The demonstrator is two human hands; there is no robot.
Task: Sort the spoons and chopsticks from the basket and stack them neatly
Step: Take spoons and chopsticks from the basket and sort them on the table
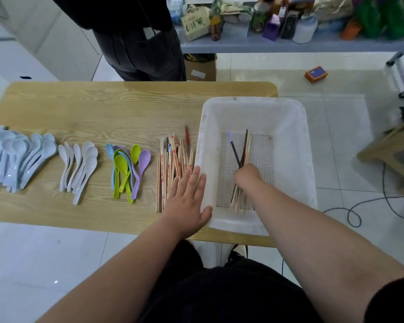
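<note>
Nearly done. Three spoon groups are already out on the tabletop (103,108): grey-blue spoons (16,157) at 9 o'clock, white spoons (79,169) next right, coloured spoons (126,169) toward centre. The chopstick pile (170,164) lies just beside the white basket (289,117), at its 9 o'clock. No spoons show in the basket. The right hand (246,174) is inside the basket, fingers curled round the remaining chopsticks (238,198), pale ones plus a couple of dark ones, apparently the last. The left hand (187,201) is flat, fingers straight, resting on the pile's near end. Likely left to do: move this bundle over and square up the pile.
</note>
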